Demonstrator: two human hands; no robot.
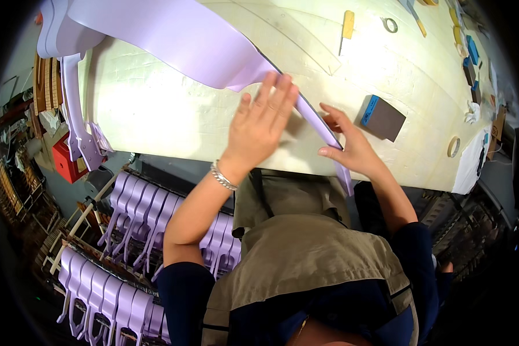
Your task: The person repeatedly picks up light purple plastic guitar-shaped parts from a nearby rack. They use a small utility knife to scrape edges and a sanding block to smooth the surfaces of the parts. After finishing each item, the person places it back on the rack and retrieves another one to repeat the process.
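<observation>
A large glossy lilac curved panel lies across the pale padded table, with a broad bowed body and a narrow arm reaching toward me. My left hand is flat, its fingers stretched out and their tips resting on the dark-lined edge where the body narrows. Farther down that arm, my right hand closes around it, the thumb across the near side and the fingers curled at the far side. Beside my right hand sits a dark grey sanding block with a blue end. The right fingertips are partly hidden by the arm.
A yellow-handled tool, tape rolls and a clear template lie on the table. Several blue-and-dark blocks line its right side. Racks of similar lilac parts stand below left. A red box is by the left edge.
</observation>
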